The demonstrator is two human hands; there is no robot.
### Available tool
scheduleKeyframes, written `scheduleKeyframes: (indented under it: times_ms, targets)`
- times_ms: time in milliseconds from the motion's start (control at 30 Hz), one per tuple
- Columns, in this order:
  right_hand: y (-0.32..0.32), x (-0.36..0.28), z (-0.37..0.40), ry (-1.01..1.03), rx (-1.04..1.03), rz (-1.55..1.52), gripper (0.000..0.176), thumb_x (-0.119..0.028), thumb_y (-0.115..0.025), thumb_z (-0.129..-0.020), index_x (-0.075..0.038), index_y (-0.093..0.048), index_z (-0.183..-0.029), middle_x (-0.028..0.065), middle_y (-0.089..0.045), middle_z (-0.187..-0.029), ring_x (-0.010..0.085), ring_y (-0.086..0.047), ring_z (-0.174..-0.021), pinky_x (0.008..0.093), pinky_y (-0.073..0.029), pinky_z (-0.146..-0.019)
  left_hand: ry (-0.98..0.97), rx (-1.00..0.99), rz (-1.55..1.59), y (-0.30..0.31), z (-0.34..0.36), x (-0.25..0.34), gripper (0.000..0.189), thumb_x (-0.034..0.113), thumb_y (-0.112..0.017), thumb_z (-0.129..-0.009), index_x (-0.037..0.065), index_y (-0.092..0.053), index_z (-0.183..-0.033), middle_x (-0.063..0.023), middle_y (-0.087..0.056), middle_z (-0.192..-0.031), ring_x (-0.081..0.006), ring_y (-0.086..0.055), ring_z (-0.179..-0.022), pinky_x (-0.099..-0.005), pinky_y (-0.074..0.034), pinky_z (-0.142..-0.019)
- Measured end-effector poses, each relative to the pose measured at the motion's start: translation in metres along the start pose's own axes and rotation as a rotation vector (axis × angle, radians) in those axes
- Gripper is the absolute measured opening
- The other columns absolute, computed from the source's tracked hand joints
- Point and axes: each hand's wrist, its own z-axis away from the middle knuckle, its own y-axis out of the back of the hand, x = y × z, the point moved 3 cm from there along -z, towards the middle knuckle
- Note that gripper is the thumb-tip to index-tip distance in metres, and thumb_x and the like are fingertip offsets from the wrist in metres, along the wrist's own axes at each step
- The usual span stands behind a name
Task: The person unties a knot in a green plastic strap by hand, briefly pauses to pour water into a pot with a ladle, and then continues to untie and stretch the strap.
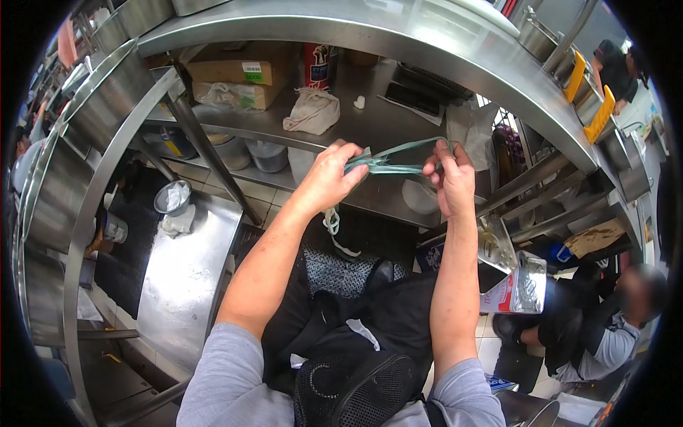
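Note:
A green plastic string is stretched in loops between my two hands, above my lap. My left hand is closed on its bunched end, thumb and fingers pressed together. On the other side my right hand pinches the far end of the loops between thumb and fingers. A pale, knotted tail hangs below my left hand and curls over a dark patterned surface between my knees. Just beyond my hands, a crumpled beige cloth lies on the metal shelf.
The steel counter edge arches overhead. On the shelf are a cardboard box, a red can and a dark phone-like slab. A low metal bench stands at left. Another person sits low at right, near a tin.

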Motion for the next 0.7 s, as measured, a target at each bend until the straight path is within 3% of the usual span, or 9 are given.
scheduleKeyframes:
  times_ms: [133,300,333,367,433,467,500,567,700]
  targets:
    - [-0.010,0.002,0.003,-0.016,-0.002,0.006,0.029,-0.029,-0.068,-0.099,-0.002,-0.061,-0.108,0.0039,-0.063,-0.073,0.0061,-0.047,-0.055,0.0190,-0.037,-0.053,0.075,0.007,0.052,0.007,-0.003,0.002,0.020,0.017,-0.068,-0.094,0.000,-0.063,-0.105,-0.0192,-0.069,-0.099,-0.0365,-0.067,-0.094,-0.0423,-0.052,-0.077]
    - [-0.023,0.013,0.007,0.006,-0.130,0.432,0.052,-0.026,-0.075,-0.090,-0.002,-0.058,-0.133,0.0045,-0.067,-0.095,0.0066,-0.052,-0.065,0.0232,-0.045,-0.062,0.134,-0.033,0.193,0.005,-0.004,0.004,0.019,0.017,-0.063,-0.097,0.000,-0.061,-0.107,-0.0190,-0.070,-0.096,-0.0361,-0.068,-0.088,-0.0426,-0.051,-0.078]
    - [-0.023,0.010,0.009,-0.038,-0.225,0.553,0.070,-0.024,-0.078,-0.086,-0.005,-0.050,-0.146,0.0069,-0.064,-0.120,0.0121,-0.062,-0.086,0.0278,-0.053,-0.076,0.101,-0.004,0.201,0.005,-0.004,0.004,0.018,0.016,-0.063,-0.097,0.001,-0.060,-0.108,-0.0185,-0.069,-0.098,-0.0359,-0.068,-0.090,-0.0419,-0.052,-0.079]
    - [-0.024,0.011,0.011,-0.039,-0.223,0.552,0.070,-0.024,-0.078,-0.086,-0.005,-0.050,-0.146,0.0069,-0.064,-0.120,0.0121,-0.062,-0.086,0.0278,-0.053,-0.076,0.068,0.025,0.211,0.004,-0.004,0.004,0.018,0.015,-0.062,-0.097,0.001,-0.060,-0.108,-0.0180,-0.069,-0.099,-0.0356,-0.067,-0.092,-0.0413,-0.052,-0.079]
    - [-0.035,0.004,0.016,0.232,-0.248,0.575,0.075,-0.024,-0.079,-0.085,-0.008,-0.046,-0.150,0.0100,-0.058,-0.136,0.0182,-0.062,-0.111,0.0316,-0.054,-0.089,0.009,0.031,0.157,0.002,-0.004,0.001,0.017,0.015,-0.062,-0.097,0.002,-0.061,-0.108,-0.0172,-0.068,-0.100,-0.0357,-0.067,-0.094,-0.0405,-0.051,-0.082]
    - [-0.038,0.001,0.018,0.150,-0.333,0.476,0.074,-0.022,-0.077,-0.088,-0.005,-0.043,-0.152,0.0120,-0.053,-0.145,0.0210,-0.053,-0.130,0.0334,-0.051,-0.099,-0.051,0.039,0.103,0.002,-0.004,0.001,0.016,0.014,-0.062,-0.097,0.003,-0.061,-0.109,-0.0165,-0.068,-0.102,-0.0359,-0.066,-0.097,-0.0397,-0.051,-0.084]
    - [-0.040,0.005,0.017,0.149,-0.332,0.476,0.074,-0.022,-0.077,-0.088,-0.005,-0.043,-0.152,0.0120,-0.053,-0.145,0.0210,-0.053,-0.130,0.0334,-0.051,-0.099,-0.051,0.038,0.103,0.001,-0.004,0.002,0.016,0.014,-0.062,-0.097,0.003,-0.061,-0.109,-0.0165,-0.068,-0.102,-0.0359,-0.066,-0.097,-0.0397,-0.051,-0.084]
    - [-0.049,0.017,0.017,0.088,-0.524,0.072,0.068,-0.020,-0.074,-0.093,-0.002,-0.043,-0.151,0.0100,-0.057,-0.140,0.0178,-0.056,-0.124,0.0332,-0.051,-0.099,-0.035,-0.037,0.220,-0.005,-0.004,0.003,0.017,0.015,-0.062,-0.099,0.003,-0.062,-0.109,-0.0118,-0.067,-0.103,-0.0266,-0.064,-0.099,-0.0360,-0.050,-0.087]
    - [-0.053,0.027,0.017,0.010,-0.520,0.082,0.049,-0.007,-0.074,-0.091,0.001,-0.054,-0.135,0.0040,-0.065,-0.118,0.0105,-0.062,-0.105,0.0280,-0.051,-0.093,0.125,-0.096,0.493,-0.009,-0.002,0.002,0.019,0.019,-0.062,-0.101,0.003,-0.062,-0.110,-0.0057,-0.065,-0.099,-0.0153,-0.060,-0.094,-0.0324,-0.049,-0.086]
